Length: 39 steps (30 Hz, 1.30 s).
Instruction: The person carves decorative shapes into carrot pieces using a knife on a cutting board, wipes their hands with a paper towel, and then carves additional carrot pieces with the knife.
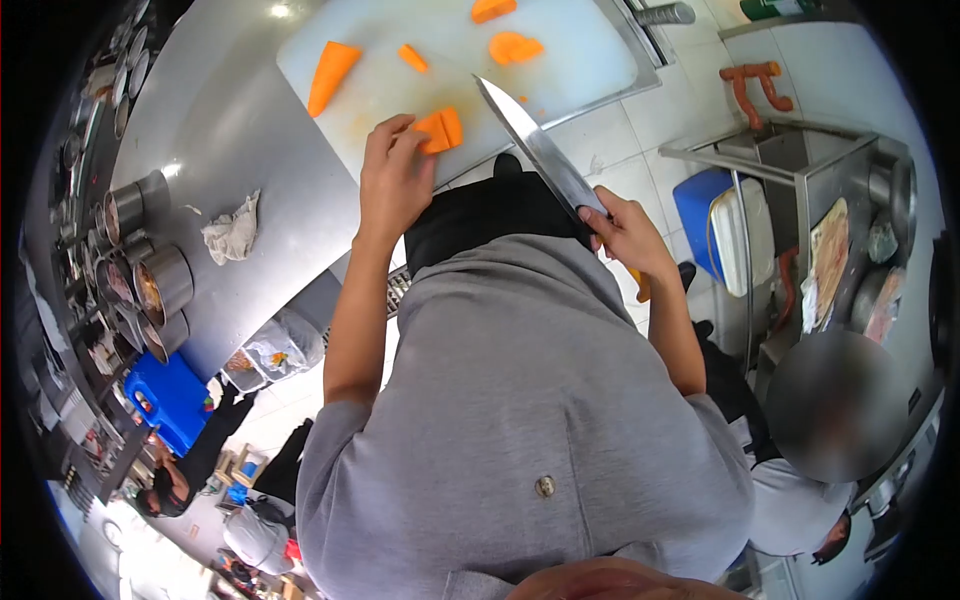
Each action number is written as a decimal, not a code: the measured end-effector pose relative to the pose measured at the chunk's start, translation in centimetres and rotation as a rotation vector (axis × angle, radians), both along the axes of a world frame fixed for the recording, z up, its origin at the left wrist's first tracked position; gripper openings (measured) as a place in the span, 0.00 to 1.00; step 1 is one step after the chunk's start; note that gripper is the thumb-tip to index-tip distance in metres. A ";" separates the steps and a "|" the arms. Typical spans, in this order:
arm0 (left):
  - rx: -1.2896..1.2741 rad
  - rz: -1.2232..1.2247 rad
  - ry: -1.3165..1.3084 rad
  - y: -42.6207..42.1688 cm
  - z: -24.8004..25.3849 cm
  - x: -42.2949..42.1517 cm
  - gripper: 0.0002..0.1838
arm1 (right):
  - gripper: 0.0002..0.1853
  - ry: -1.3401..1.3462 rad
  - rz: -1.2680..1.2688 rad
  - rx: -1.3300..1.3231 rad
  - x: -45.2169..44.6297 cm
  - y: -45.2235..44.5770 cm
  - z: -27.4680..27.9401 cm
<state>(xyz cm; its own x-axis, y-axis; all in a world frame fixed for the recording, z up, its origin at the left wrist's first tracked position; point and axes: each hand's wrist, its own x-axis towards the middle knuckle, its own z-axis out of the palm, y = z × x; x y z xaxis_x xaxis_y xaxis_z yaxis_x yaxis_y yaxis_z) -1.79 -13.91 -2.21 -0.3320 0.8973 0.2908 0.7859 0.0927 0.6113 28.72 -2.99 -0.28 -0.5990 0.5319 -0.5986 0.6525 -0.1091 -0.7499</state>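
Note:
My left hand [395,185] is at the near edge of a white cutting board [370,100], its bent fingers gripping a cut carrot chunk [441,130]. In my right hand [628,232] is a large kitchen knife [535,140] with a yellow handle. Its blade points up and to the left, over the board's near edge, apart from the chunk. A tapered carrot piece [333,76] lies on the left of the board, with a small carrot stick [413,58] beside it. Farther right are carrot slices [514,47] and another carrot piece [492,9] at the top.
A steel counter [230,100] runs along the left, holding a crumpled cloth [232,230] and several metal pots [163,284]. Below it stand a blue jug [170,400] and clear bins [283,345]. Right of me are a blue-and-white cooler [715,230] and a metal rack [800,180]. Other people stand nearby.

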 end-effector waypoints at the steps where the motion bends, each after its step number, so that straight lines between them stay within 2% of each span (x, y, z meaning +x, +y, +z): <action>1: -0.021 -0.002 -0.023 -0.1 0.5 0.2 0.17 | 0.11 0.019 -0.001 -0.014 -0.1 -0.1 0.1; 5: 0.025 0.052 -0.088 0.1 0.4 0.5 0.18 | 0.10 0.032 0.052 -0.006 -0.6 -0.5 -0.1; 7: -0.182 0.343 -0.286 1.0 1.8 1.0 0.23 | 0.10 0.025 0.054 -0.026 -0.9 -0.6 -0.2; 8: -0.190 0.340 -0.282 1.4 2.0 0.9 0.23 | 0.09 0.016 0.064 -0.033 -1.0 -0.6 -0.2; 10: -0.435 0.393 -0.318 2.2 2.2 0.3 0.28 | 0.10 0.013 0.060 -0.078 -1.3 -0.5 0.2; 11: -0.443 0.389 -0.311 2.6 2.5 0.0 0.28 | 0.11 0.007 0.057 -0.110 -1.4 -0.5 0.4; 13: -0.595 0.405 -0.604 3.2 2.9 -0.7 0.30 | 0.11 0.007 0.074 -0.118 -1.6 -0.3 0.7; 19: -0.647 0.407 -0.711 3.8 3.8 -2.4 0.28 | 0.12 0.005 0.192 -0.016 -1.9 -0.1 1.2; 23: -0.717 0.448 -0.656 3.8 4.4 -3.1 0.24 | 0.12 0.032 0.213 0.024 -1.9 0.0 1.1; 25: -0.650 0.200 -0.344 3.3 4.6 -2.3 0.30 | 0.12 0.030 0.226 0.025 -2.1 0.3 1.4; 26: -0.654 0.197 -0.341 3.2 4.2 -2.0 0.30 | 0.12 0.024 0.241 0.029 -2.1 0.3 1.5; 28: -0.387 -0.075 0.052 3.2 2.9 -1.5 0.32 | 0.13 0.060 0.211 0.055 -2.0 0.0 0.7; 29: -0.521 0.020 -0.094 3.4 2.6 -1.6 0.32 | 0.15 0.095 0.183 0.085 -1.9 -0.1 0.4; 30: -0.522 0.019 -0.089 3.6 2.8 -1.7 0.32 | 0.15 0.099 0.181 0.085 -1.9 0.0 0.5; 32: -0.551 0.067 -0.479 4.0 3.2 -2.2 0.29 | 0.14 0.073 0.162 0.071 -2.0 0.2 0.5; 33: -0.551 0.066 -0.472 4.0 3.2 -2.6 0.29 | 0.14 0.079 0.158 0.072 -2.0 0.3 0.5; 35: -0.444 0.093 -0.937 3.9 3.2 -3.8 0.27 | 0.13 0.067 0.122 0.049 -2.0 0.3 0.4; 39: -0.352 0.079 -0.983 4.5 3.1 -3.7 0.28 | 0.13 0.095 0.107 0.082 -1.9 0.1 0.0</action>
